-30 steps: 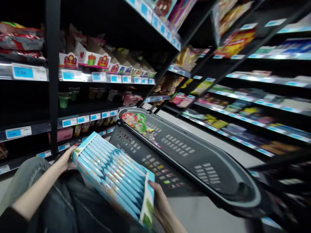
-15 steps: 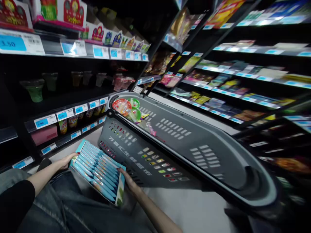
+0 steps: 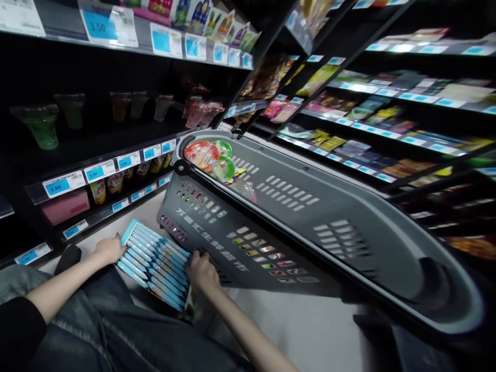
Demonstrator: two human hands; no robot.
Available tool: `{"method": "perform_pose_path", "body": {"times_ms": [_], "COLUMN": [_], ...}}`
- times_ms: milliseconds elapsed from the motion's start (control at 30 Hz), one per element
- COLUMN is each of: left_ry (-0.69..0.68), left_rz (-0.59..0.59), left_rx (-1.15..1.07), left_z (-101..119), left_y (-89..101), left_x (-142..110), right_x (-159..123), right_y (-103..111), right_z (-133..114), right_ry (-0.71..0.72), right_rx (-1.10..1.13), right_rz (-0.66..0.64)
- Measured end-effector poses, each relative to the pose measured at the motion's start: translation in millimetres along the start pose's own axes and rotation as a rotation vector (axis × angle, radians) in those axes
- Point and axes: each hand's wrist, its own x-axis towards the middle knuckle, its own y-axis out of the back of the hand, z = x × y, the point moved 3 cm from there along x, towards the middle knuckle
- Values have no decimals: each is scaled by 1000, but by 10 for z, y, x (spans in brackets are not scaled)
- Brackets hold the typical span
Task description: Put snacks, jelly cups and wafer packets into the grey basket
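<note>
An open light-blue carton, packed with rows of slim blue wrapped packets, is held tilted above my lap. My left hand is closed on its left edge, thumb on the near side. At the opposite edge, my right hand has its fingers curled over the right rim, by the ends of the packets; whether a packet is pinched there I cannot make out. Just beyond the carton stands a large grey shopping basket, with red-orange and green round packs at its far left end.
Shelves with blue price tags rise on the left, bearing cups of jelly-like drink and a pink box. Snack shelves run along the right. Pale floor shows below the basket.
My right hand has gone from gripping the carton's right side to curling over its top edge. The left hand keeps its hold. The view has shifted, so shelves appear higher and the basket nearer.
</note>
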Motion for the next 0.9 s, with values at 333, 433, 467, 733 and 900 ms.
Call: {"method": "perform_pose_path", "body": {"times_ms": [333,433,467,733,900], "left_ry": [-220,-244,-250,-262,-309], "left_rz": [105,136,143,133,-32], "left_rx": [267,260,250,63,-231], "left_z": [407,458,475,445,468], "left_y": [309,309,308,372,344], "left_x": [-662,-721,-732,-710,-684], "right_x": [338,346,362,365,-68], "right_y": [155,153,159,586,1223], "right_z": [-367,-435,-470,-728,-518], "right_ry": [391,432,434,320,120], "right_rx": [-191,-218,-222,-125,460], "right_rz": [-77,-103,-114,-28,185]}}
